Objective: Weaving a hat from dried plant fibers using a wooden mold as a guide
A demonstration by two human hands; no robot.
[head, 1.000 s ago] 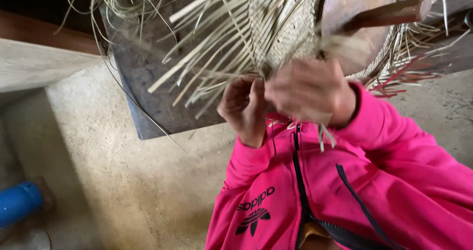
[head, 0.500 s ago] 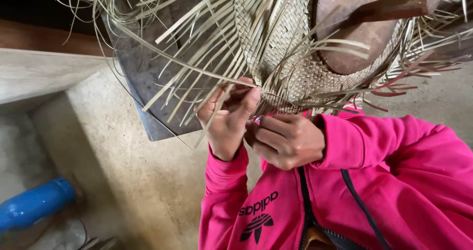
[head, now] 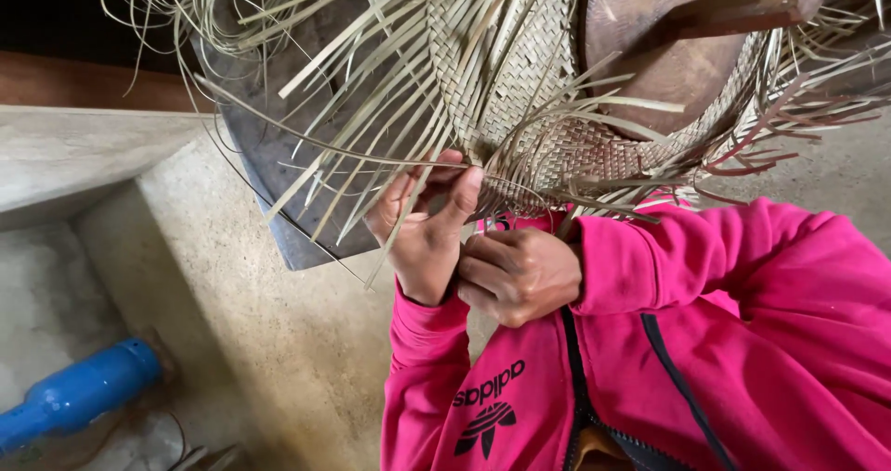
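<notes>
The left hand (head: 427,234) is raised, palm toward the camera, its fingers (head: 461,193) pinching loose straw strips (head: 371,169) at the lower edge of the half-woven straw hat (head: 506,81). The right hand (head: 520,274) sits just beside it, fingers curled shut; whether it holds a strand cannot be told. The hat lies over a rounded wooden form (head: 664,58). The concrete floor (head: 251,322) is below, and a blue pipe (head: 79,392) lies well apart at lower left.

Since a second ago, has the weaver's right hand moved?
Yes: the right hand dropped from the woven rim toward the chest, judged against the wooden block.
</notes>
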